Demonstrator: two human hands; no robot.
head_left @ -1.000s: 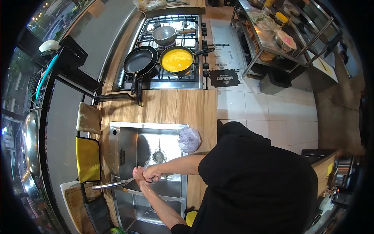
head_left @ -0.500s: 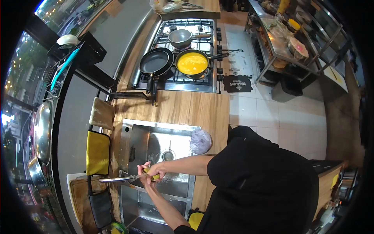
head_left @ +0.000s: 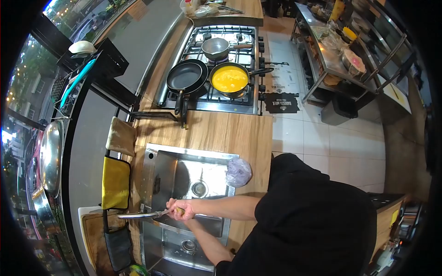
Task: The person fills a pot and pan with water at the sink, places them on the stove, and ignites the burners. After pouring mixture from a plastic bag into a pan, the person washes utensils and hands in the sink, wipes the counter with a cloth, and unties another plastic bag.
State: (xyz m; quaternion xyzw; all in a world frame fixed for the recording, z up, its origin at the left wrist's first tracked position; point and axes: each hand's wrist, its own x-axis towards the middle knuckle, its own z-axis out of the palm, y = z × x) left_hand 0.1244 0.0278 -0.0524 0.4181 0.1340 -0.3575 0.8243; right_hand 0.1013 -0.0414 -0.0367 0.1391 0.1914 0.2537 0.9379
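My right hand (head_left: 187, 208) and my left hand (head_left: 172, 204) are pressed together over the divider of a double steel sink (head_left: 230, 216), at the spout end of the faucet (head_left: 138, 215). Between them shows a small yellow-green item (head_left: 180, 211), too covered to identify. My right hand lies over part of my left, and the fingers of both are wrapped round it. A purplish plastic-wrapped bundle (head_left: 238, 172) rests on the sink's right rim.
Beyond the wooden counter (head_left: 207, 131), a stove (head_left: 221, 106) holds a pan of yellow liquid (head_left: 230, 79), stacked black pans (head_left: 184, 76) and a small pot (head_left: 215, 47). Cloths (head_left: 116, 183) hang at the left. A steel table (head_left: 327, 55) stands at the upper right.
My hands have closed together round the yellow-green item, which showed more between spread fingers half a second ago. The view has shifted slightly, and more of the lower basin's drain shows.
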